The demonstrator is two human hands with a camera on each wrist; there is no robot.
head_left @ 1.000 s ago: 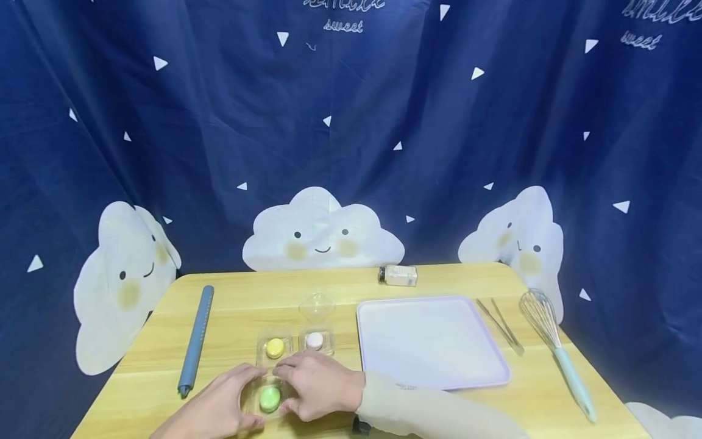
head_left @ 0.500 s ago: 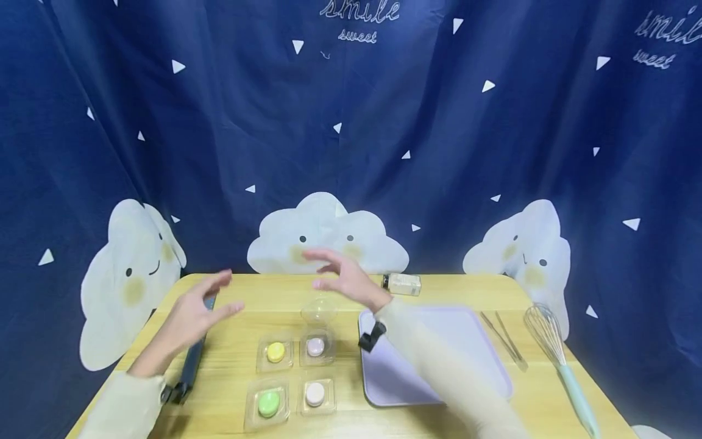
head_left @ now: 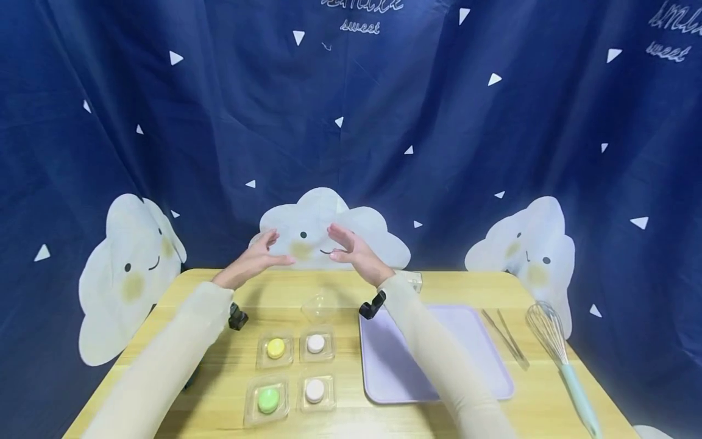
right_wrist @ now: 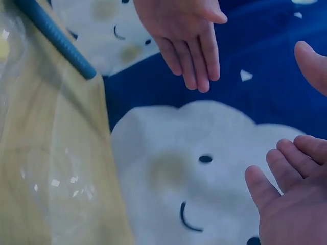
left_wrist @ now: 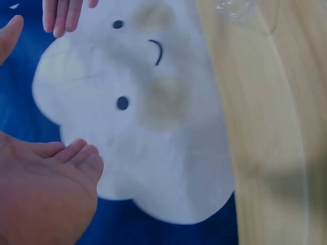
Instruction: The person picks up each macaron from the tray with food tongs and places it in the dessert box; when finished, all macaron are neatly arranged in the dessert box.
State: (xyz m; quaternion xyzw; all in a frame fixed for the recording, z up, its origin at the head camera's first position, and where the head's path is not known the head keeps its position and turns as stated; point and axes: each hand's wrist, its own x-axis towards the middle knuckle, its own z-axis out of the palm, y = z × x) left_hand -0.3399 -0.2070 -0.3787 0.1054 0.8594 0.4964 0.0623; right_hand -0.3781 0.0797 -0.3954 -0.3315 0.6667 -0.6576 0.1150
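Both hands are raised in the air over the far side of the table, apart and holding nothing. The left hand [head_left: 255, 261] has its fingers extended and its thumb spread towards the right. Facing it, the right hand [head_left: 361, 256] has its fingers and thumb extended towards the left. Below and nearer lie several clear plastic holders, each with one macaron: a yellow macaron [head_left: 276, 348], a pale macaron [head_left: 315, 343], a green macaron [head_left: 268, 400] and another pale macaron [head_left: 315, 391]. A clear plastic piece [head_left: 320, 306] lies behind them, closest beneath the hands.
A lilac tray [head_left: 384, 381] lies right of the macarons, partly under the right forearm. Farther right are metal tongs [head_left: 507, 339] and a whisk [head_left: 565, 363]. A small bottle [head_left: 415, 280] is half hidden by the right sleeve. A blue rod [right_wrist: 59, 38] lies at the table's left.
Both hands have left the green macaron's holder and risen towards the table's far side. In the last half second the left hand has moved right, closer to the right hand.
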